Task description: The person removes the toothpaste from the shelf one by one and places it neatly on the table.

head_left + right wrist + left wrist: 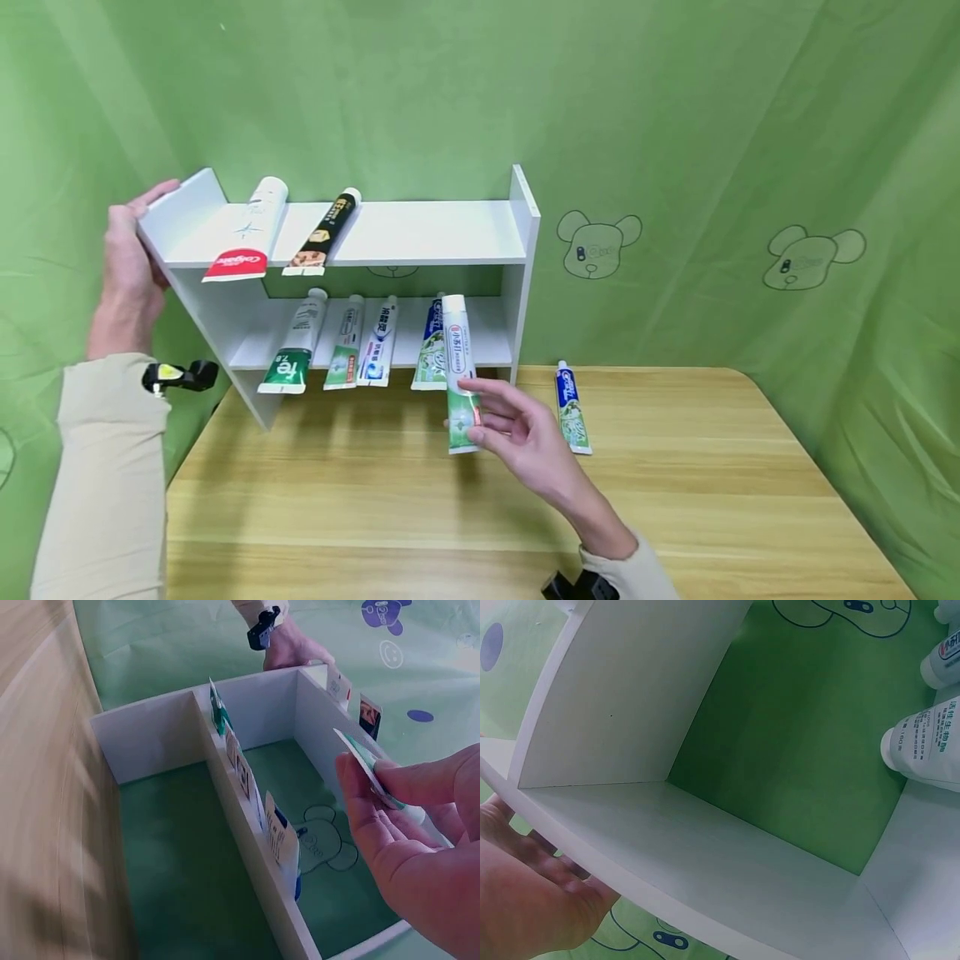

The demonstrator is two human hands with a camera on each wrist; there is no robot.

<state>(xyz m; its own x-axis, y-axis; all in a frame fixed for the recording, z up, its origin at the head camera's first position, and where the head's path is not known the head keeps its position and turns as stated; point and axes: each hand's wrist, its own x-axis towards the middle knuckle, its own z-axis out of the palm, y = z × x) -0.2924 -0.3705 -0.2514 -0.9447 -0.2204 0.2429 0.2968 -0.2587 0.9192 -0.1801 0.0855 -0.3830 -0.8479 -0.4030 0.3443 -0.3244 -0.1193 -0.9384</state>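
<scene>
A white two-tier shelf [420,233] stands at the back of the wooden table [675,500]. My left hand [138,225] grips its left side panel near the top, palm [525,900] against the outside. My right hand [480,412] pinches the crimped end of a green-and-white toothpaste tube [459,367], seen close in the right wrist view [367,769]. The tube's cap end points at the right part of the lower tier, beside a blue-and-green tube [431,350]. Several more tubes lie on the lower tier.
A red-and-white tube [247,233] and a black tube [328,229] lie on the upper tier. One blue-and-green tube [572,408] lies on the table right of the shelf. Green cloth [750,167] hangs behind and to both sides.
</scene>
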